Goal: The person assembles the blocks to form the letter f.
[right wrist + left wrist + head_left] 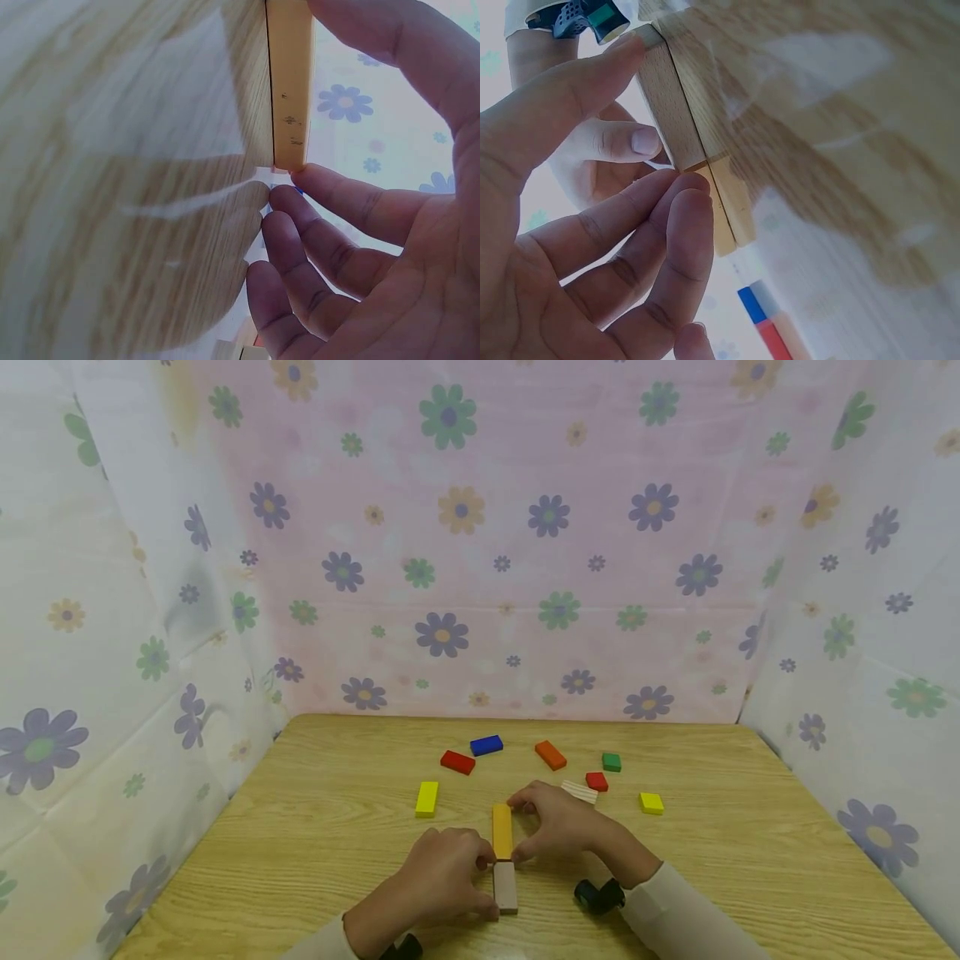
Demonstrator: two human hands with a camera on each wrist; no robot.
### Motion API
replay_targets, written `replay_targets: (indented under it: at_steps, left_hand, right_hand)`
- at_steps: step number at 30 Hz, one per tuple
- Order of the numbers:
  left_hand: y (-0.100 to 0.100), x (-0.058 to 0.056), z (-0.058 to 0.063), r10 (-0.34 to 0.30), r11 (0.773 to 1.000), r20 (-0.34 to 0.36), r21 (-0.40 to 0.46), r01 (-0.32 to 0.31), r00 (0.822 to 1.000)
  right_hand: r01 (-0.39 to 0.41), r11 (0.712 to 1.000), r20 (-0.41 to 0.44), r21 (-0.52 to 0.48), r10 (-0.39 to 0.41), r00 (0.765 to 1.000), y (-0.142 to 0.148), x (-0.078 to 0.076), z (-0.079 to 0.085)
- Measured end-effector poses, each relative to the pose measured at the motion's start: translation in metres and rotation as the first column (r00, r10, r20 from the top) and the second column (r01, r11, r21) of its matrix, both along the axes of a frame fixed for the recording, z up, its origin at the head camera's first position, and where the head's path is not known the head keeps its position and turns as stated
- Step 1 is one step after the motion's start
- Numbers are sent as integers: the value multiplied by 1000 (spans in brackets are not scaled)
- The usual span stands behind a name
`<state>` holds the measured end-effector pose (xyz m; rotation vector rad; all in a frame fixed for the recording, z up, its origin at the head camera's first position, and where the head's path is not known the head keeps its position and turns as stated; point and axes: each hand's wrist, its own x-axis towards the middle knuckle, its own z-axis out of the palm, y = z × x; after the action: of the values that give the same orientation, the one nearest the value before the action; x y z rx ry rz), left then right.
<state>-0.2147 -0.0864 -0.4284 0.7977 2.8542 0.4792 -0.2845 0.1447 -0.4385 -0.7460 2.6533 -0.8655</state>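
Two blocks lie end to end in a line on the table. The plain wooden block is nearer, and the orange-yellow block lies beyond it, their short ends meeting. My left hand pinches the plain block lengthwise, thumb at its near end and fingertips by the joint, as the left wrist view shows. With thumb and index finger at its two ends, my right hand pinches the orange-yellow block. The other right fingers curve near the tabletop.
Behind lie a yellow block, a red block, a blue block and an orange block. To the right are a green block, a small red block, a striped wooden piece and a small yellow block.
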Motion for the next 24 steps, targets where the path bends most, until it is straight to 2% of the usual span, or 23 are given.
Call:
replay_targets:
  at_steps: [24]
  left_hand:
    - [1,-1,1,5,1000,6,-13,-5,1000]
  right_hand:
    - [-5,1000,4,2,5,1000,1,-3,-3]
